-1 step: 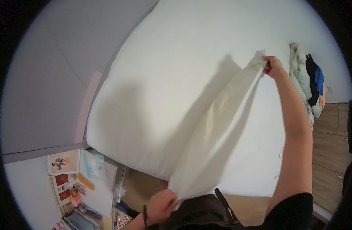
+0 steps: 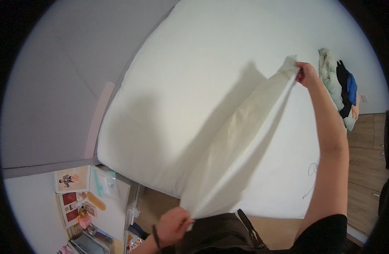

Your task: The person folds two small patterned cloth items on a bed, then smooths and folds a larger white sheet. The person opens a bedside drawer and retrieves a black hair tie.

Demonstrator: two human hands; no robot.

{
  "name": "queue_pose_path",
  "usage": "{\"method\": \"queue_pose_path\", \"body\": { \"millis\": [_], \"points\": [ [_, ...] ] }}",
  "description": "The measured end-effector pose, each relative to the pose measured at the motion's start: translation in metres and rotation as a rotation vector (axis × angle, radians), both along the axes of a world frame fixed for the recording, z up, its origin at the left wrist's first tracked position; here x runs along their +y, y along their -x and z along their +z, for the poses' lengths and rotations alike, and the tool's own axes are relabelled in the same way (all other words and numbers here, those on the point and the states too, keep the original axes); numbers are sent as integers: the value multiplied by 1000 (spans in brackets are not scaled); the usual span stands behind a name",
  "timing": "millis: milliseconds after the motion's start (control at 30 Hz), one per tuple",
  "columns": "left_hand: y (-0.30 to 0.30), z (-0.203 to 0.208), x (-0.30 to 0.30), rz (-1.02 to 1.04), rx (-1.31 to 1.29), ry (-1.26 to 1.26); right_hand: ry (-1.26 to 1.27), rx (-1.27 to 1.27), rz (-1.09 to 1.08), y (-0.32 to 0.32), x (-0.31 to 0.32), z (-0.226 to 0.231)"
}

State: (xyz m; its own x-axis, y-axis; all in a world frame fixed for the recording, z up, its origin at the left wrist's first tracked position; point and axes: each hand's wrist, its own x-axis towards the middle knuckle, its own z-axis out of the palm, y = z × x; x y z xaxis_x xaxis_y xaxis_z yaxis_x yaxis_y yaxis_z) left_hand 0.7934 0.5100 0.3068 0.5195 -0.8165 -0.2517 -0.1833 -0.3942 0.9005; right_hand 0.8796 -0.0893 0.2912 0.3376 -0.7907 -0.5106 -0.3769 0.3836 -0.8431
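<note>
Now widening the gap slightly between left hand (image 2: 174,224) and right hand (image 2: 306,75), and drawing the pale cloth (image 2: 232,144) straighter along its right-hand edge than a moment ago! Gaining tension, by the look of it, so getting spread out at full length rather than sagging between the two grips. Running on a long diagonal, near left to far right, over the white mattress (image 2: 194,63). Pinching a near corner with the left hand, thumb and fingers closing together on it down by the mattress's near edge; gripping the far end with the right, curling fingers around the edge and leaving a little tip poking out beyond. Reaching far with the right arm (image 2: 330,161), almost straightening it, and turning that hand in toward the left, just beside the heaped bedding (image 2: 330,76). Keeping the left hand low and near, with a dark band (image 2: 156,237) around its wrist. Showing more, too, of a thin cord (image 2: 312,171) at near right, just left of the outstretched arm.
</note>
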Motion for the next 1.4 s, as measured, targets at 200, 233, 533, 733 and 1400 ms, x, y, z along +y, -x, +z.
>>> {"method": "queue_pose_path", "body": {
  "millis": [200,233,533,733,1400],
  "points": [
    [-41,93,13,126,-573,43,180,-465,40,94,9,147],
    [-48,99,9,127,-624,-26,272,-417,-67,107,16,155],
    [-143,185,34,552,-1230,-8,232,-823,135,106,28,221],
    [-202,198,6,629,-1321,-54,320,-816,174,57,36,229],
    [13,23,85,-3,-884,-215,-96,-852,-24,274,62,-29]
  ]
}}
